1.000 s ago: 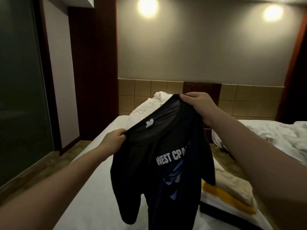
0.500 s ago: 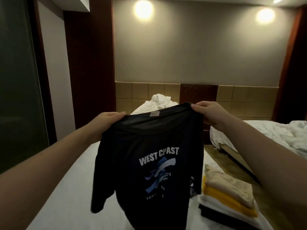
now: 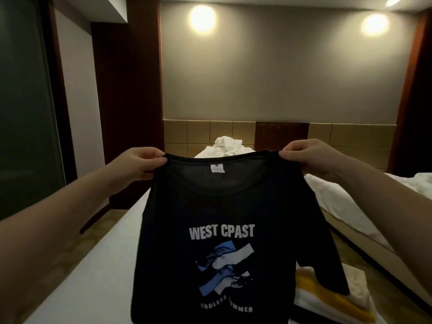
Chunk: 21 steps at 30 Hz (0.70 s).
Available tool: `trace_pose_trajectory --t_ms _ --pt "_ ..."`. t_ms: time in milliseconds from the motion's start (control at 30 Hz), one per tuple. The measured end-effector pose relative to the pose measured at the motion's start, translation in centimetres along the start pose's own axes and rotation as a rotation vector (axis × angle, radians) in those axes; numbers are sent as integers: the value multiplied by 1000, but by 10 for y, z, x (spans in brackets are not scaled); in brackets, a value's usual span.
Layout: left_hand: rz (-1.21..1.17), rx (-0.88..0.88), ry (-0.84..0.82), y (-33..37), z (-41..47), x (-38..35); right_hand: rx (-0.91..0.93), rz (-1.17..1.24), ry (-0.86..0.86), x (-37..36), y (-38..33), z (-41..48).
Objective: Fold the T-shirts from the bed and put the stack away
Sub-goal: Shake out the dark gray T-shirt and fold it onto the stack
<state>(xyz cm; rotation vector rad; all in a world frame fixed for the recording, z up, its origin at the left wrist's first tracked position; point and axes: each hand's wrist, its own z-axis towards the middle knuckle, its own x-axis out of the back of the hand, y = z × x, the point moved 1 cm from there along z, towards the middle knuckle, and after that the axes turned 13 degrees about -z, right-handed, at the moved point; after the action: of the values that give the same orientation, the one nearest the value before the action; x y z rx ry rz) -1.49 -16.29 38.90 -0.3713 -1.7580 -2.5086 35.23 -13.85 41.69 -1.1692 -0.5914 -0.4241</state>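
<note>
Far left: dark glass panel [image 3: 23,101], full height. Beside it a dark wood column [image 3: 131,90] runs up to the ceiling.

Left hand [image 3: 138,163]: raised in front of the person, arm extended. Fingers are curled and the thumb is on the near side, pinching the left shoulder seam of the black T-shirt [image 3: 222,206] right at the collar edge.

The black T-shirt hangs in the air between both hands, over the bed [image 3: 93,265], with the neckline stretched level. The printed side faces the camera: white lettering "WEST CPAST" above a blue and white graphic, with smaller lettering below that is partly creased. A white neck label [image 3: 216,168] shows through the collar opening. Both sleeves hang down; the lower hem is out of frame.

The bed has a white sheet and runs from near to far under the shirt. At its far end lies crumpled white linen [image 3: 225,146] against a tan tiled headboard [image 3: 187,134]. Two round lights [image 3: 202,16] glow high on the grey far wall.

Right hand [image 3: 306,157]: same height as the left, fingers curled, thumb and forefinger pinching the right shoulder seam at the collar.

Near right, on the bed: a stack of folded shirts [image 3: 327,291] with pale, yellow and white layers. The hanging right sleeve partly covers it.

Right: a second bed [image 3: 350,206] with rumpled white bedding, apart from the first across a floor gap.
</note>
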Motion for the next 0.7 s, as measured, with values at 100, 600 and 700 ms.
trace_pose_trajectory --t_ms 100,600,700 --pt "76 -140 299 5 5 -9 8 -40 90 -2 2 4" --pt "-92 110 40 -78 11 -130 60 -34 -58 -50 -14 9" --pt "-127 84 -63 -93 16 -163 44 -16 -91 -54 -11 9"
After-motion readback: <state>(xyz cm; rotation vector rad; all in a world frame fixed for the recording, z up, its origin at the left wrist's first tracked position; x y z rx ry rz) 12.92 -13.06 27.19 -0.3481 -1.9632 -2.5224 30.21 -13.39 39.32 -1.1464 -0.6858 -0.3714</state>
